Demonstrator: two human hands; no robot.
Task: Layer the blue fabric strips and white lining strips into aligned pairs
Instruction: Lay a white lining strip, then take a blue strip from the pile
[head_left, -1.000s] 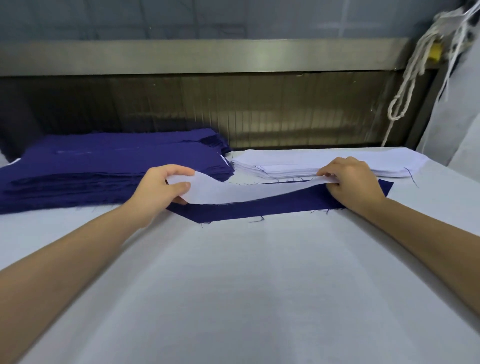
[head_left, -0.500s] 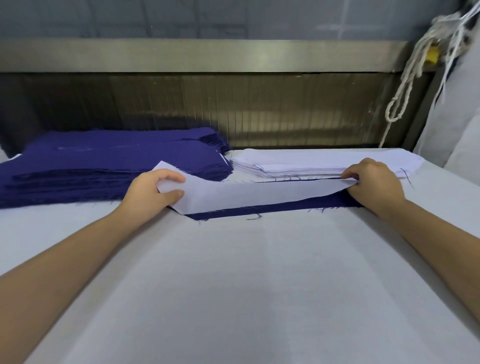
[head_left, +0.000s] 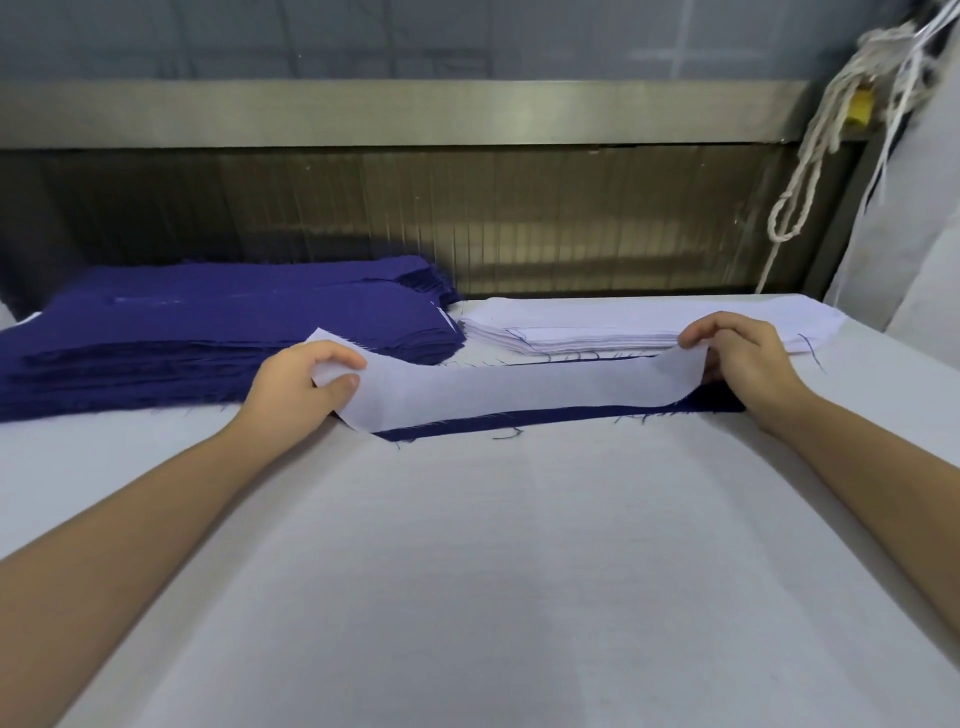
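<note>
Aligning step: left hand (head_left: 298, 387) and right hand (head_left: 743, 358) each pinch an end of the white strip (head_left: 519, 387), draped over the blue strip (head_left: 493, 420) toward the table's (head_left: 493, 571) far edge. Blue shows along the near side, so next move is probably to square the edges and press flat.

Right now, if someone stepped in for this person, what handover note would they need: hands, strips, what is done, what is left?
The left grip pinches the left end of the white lining strip; the right grip pinches its right end.
The lining lies over one blue strip on the table; blue shows along the near edge, so the pair is not yet aligned.
The blue stack sits back left, the white stack back right.
Done: lining laid on blue. Left: square this pair, then work through both stacks.
</note>
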